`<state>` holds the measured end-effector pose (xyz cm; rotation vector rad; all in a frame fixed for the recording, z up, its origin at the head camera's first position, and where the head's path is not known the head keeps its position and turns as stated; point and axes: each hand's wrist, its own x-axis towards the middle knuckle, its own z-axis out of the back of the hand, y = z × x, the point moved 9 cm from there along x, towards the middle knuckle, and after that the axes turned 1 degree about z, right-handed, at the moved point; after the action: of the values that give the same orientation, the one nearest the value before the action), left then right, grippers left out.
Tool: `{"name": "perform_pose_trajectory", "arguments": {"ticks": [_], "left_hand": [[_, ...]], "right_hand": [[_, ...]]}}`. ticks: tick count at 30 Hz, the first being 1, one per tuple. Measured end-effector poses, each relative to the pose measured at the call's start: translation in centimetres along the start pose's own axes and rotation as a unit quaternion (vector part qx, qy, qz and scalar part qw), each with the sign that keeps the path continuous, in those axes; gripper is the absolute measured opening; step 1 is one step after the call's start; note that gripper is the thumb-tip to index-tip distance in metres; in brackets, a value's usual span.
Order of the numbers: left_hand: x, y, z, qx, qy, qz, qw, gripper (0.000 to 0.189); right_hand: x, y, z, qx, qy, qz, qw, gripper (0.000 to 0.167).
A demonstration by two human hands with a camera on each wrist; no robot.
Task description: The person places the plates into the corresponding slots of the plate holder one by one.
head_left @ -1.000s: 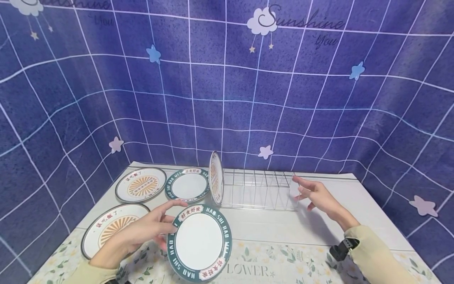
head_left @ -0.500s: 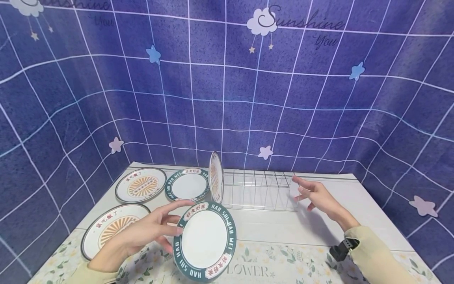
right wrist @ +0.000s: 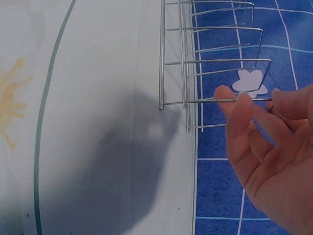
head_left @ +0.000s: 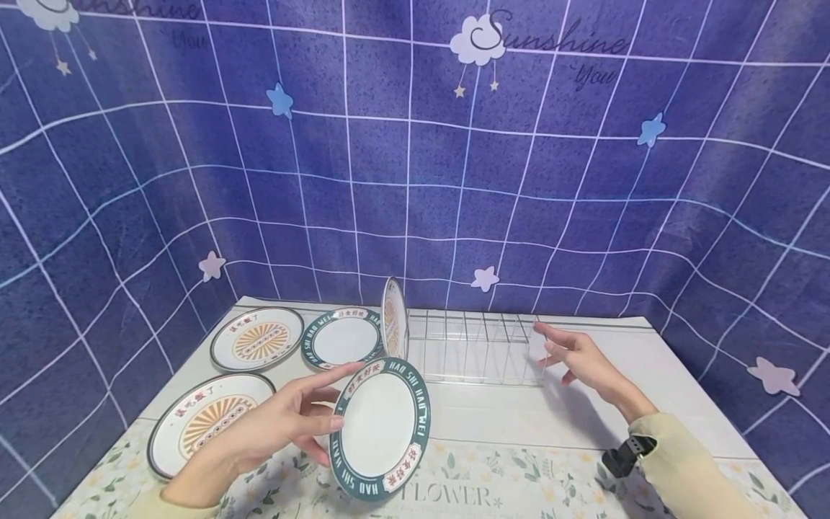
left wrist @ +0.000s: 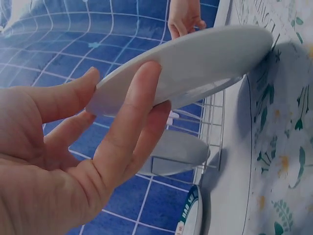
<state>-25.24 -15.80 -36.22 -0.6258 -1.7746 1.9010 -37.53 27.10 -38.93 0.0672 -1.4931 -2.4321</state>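
My left hand [head_left: 279, 418] pinches the left rim of a green-rimmed plate [head_left: 379, 425], thumb on its front and fingers behind. The plate is tilted above the front of the table; the left wrist view shows the pale underside of this plate [left wrist: 210, 63]. My right hand [head_left: 586, 364] is at the right end of a wire dish rack [head_left: 467, 339], with thumb and fingers pinching its end wire, as the right wrist view shows. At the rack's left end a white plate [head_left: 393, 324] with an orange sunburst stands on edge.
Flat on the table's left side lie another green-rimmed plate [head_left: 342, 341] and two sunburst plates, one at the back [head_left: 257, 339] and one nearer [head_left: 214, 411], partly behind my left forearm. A floral cloth [head_left: 519, 483] covers the front; a blue gridded curtain [head_left: 441, 180] encloses the back and sides.
My left hand has moved the green-rimmed plate to the right and slightly up, turning it more edge-on. My right hand has stayed at the dish rack.
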Motion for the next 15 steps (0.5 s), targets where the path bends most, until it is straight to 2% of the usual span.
{"name": "perform_pose_trajectory", "arguments": {"ticks": [15], "left_hand": [[0.7,-1.4,-0.3,0.007,-0.043,-0.049,0.9978,0.077]], "right_hand": [[-0.1,0.0,0.0,0.010,0.004,-0.001,0.9999,0.051]]}}
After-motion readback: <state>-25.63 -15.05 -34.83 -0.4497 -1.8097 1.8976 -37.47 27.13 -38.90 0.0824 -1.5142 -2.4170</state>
